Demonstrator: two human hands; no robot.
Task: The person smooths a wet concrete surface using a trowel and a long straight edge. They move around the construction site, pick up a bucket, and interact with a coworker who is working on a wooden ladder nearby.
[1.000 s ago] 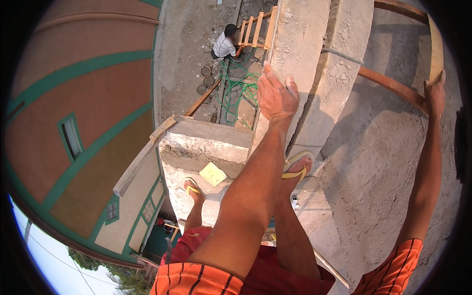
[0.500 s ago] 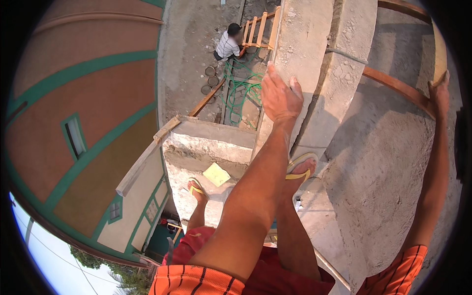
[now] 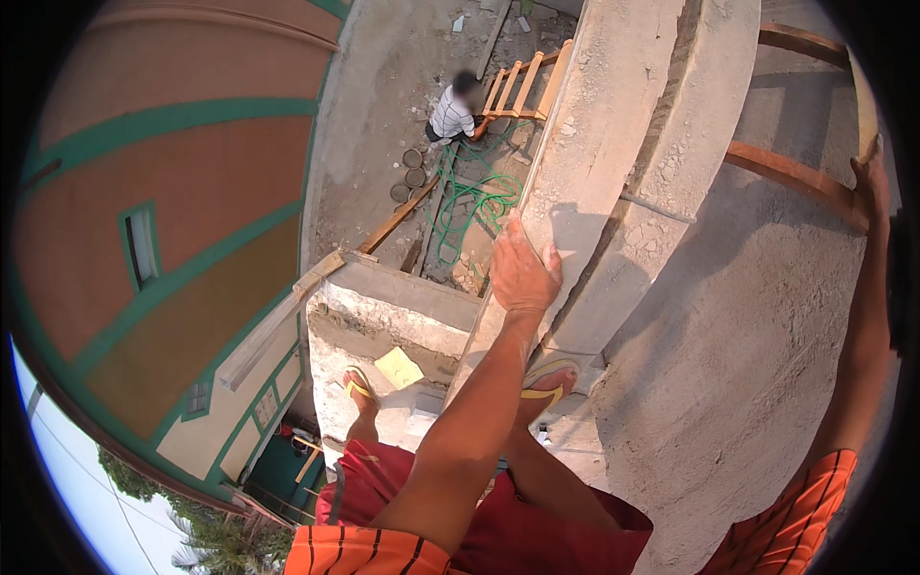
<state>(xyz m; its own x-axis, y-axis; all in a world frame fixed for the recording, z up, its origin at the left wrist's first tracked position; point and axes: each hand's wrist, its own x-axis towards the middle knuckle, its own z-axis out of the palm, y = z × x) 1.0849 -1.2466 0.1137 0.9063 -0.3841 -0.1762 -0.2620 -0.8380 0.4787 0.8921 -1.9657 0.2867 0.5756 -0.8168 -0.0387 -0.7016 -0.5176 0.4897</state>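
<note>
My left hand rests on the dusty concrete beam, near its left edge, fingers stretched and thumb apart. My right hand, at the far right, is closed around a light wooden rail where a reddish-brown crosspiece meets it. Rail and crosspieces form a ladder-like frame; part of it is hidden behind the second concrete strip. My feet, in yellow-strapped sandals, stand on a rough ledge and beside the beam's near end.
Far below, a person crouches at a wooden ladder. Green hose and round containers lie near them. A yellow sheet lies by my left foot. The painted building stands left, a board juts out.
My left hand has slid nearer along the beam, toward its left edge. My right hand keeps its hold on the wooden frame. The view has shifted slightly.
</note>
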